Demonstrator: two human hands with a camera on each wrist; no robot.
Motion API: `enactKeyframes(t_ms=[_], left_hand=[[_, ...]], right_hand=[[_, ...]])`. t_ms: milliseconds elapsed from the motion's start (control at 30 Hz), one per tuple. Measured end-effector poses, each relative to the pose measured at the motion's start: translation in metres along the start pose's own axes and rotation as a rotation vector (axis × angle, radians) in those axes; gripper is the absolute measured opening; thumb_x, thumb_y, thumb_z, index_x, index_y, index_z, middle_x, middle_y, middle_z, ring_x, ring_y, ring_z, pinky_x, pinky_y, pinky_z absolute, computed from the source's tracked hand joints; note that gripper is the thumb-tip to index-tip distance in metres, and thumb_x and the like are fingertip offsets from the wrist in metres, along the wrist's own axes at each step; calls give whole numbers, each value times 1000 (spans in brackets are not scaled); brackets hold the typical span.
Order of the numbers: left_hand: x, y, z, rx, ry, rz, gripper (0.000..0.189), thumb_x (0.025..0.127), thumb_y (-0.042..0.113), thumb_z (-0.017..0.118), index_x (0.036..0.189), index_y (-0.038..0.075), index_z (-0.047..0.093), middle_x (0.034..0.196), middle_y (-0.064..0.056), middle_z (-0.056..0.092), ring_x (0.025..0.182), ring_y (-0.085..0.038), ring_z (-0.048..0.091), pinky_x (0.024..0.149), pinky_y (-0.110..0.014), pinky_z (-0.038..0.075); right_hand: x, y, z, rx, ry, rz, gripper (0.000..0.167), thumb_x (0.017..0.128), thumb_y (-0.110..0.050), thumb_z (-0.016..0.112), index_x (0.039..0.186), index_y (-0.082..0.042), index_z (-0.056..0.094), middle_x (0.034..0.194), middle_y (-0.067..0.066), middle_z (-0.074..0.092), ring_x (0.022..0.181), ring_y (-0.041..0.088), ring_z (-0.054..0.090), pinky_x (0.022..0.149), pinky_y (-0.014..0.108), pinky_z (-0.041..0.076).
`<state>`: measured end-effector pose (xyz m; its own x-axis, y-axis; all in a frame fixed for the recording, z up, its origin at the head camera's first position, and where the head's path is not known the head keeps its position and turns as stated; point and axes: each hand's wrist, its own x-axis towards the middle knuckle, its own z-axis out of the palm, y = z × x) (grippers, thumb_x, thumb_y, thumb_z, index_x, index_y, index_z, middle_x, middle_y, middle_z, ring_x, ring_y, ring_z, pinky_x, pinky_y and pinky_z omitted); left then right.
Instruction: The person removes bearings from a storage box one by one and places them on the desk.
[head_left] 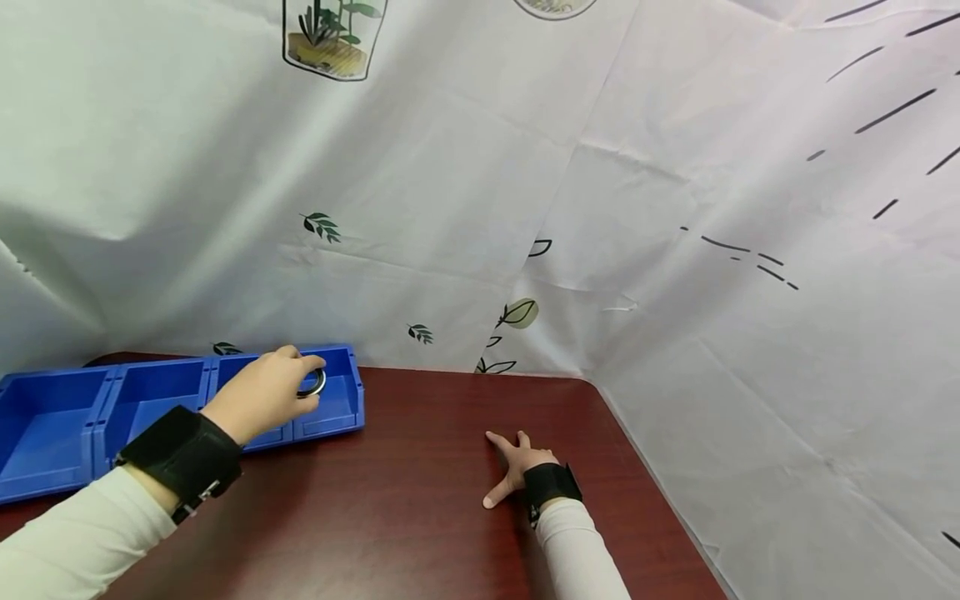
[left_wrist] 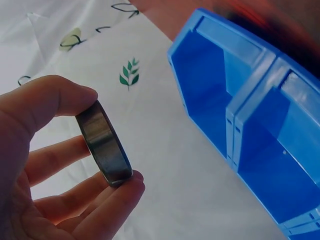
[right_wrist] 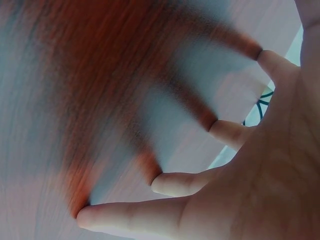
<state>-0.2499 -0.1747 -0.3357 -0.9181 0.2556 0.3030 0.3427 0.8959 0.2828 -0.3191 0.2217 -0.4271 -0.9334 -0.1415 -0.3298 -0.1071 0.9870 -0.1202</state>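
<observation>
My left hand point(head_left: 262, 396) is raised over the right end of a row of blue bins point(head_left: 56, 429), pinching a steel ring-shaped bearing point(head_left: 322, 382) at its rim. The left wrist view shows the bearing point(left_wrist: 105, 145) edge-on between thumb and fingertips, its smooth outer band facing the camera. Off to the right, my right hand point(head_left: 521, 468) rests on the brown table point(head_left: 390, 500) with its fingers spread. In the right wrist view those fingertips point(right_wrist: 170, 184) touch the wood, and nothing is held there.
Joined side by side, the bins point(left_wrist: 205, 75) stand along the table's back left edge. White patterned cloth point(head_left: 450, 167) hangs behind the table and along its right side. Both wrists wear black bands point(head_left: 183, 458).
</observation>
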Motion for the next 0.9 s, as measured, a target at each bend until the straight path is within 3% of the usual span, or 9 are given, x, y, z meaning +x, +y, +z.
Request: enactKeyframes(t_ms=[300,500,900], left_hand=[[-10,22,13,0,25,67,42,82,15,78,119,-2,70,95,-14,63,73,-17,56,64,-35,54],[-14,34,20,-24,13,69,42,82,15,78,119,-1,70,98,-14,64,79,-19,61,70,-38,58],[-22,39,38,-53,-3,112,39,81,16,77,116,1,71,94,-8,63,75,-14,58,67,-34,57]], right_hand=[[-1,-2,0,-11,18,15,111,59,-55,94,153,-38,39,158,18,30,121,56,49,91,73,42],[2,-1,2,-10,18,12,111,58,-54,94,153,-38,39,158,18,30,122,56,48,91,71,43],[5,1,3,-5,14,6,112,58,-54,94,153,-38,38,158,18,29,123,56,47,87,70,45]])
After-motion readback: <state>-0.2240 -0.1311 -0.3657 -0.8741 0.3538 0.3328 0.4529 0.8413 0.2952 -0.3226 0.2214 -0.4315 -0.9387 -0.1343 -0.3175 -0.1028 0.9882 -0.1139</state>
